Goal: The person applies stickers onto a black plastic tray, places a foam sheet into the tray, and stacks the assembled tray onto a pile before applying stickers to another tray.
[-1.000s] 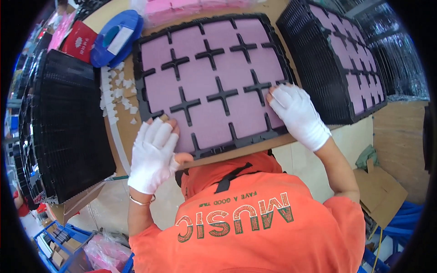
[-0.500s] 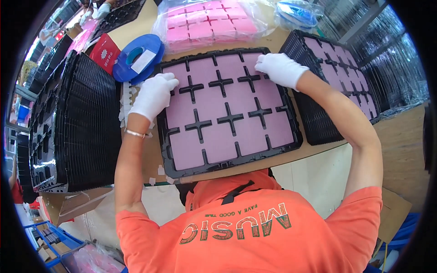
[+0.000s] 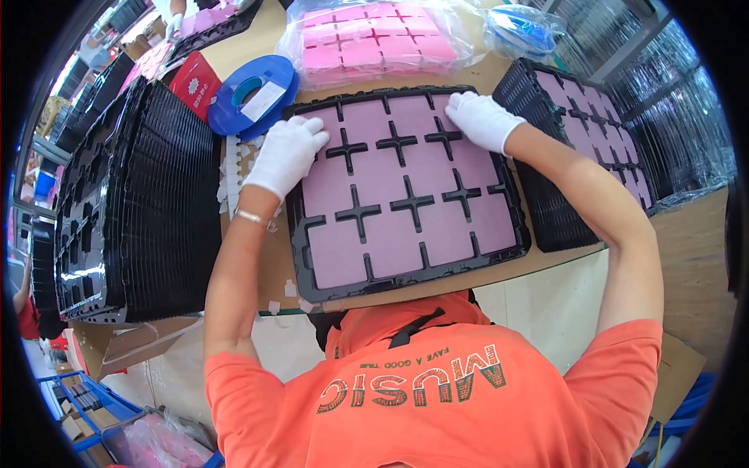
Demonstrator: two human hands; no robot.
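A black plastic tray [image 3: 341, 293] lies before me on the table, lined with a pinkish-purple foam sheet [image 3: 388, 206]. Black cross-shaped ribs [image 3: 411, 203] stick up through cut-outs in the sheet. White gloves cover both hands. At the far left part of the tray, my left hand [image 3: 290, 151] has its fingers bent over the sheet's edge. My right hand [image 3: 485, 122] is at the far right corner, fingers drawn together on the sheet there. The gloves hide the exact contact of the fingertips.
Tall stacks of black trays stand at left [image 3: 168, 203] and right [image 3: 538, 179]. Beyond my tray lie bagged pink sheets [image 3: 374, 39], a blue tape reel [image 3: 234, 109], a red box [image 3: 193, 84] and a blue roll in plastic [image 3: 521, 33]. Another person's gloved hand [image 3: 175, 27] shows far left.
The whole view has shifted slightly, so tray, stacks and reel appear further right. Both hands stay at the tray's far corners, with the right one slightly further left against the ribs.
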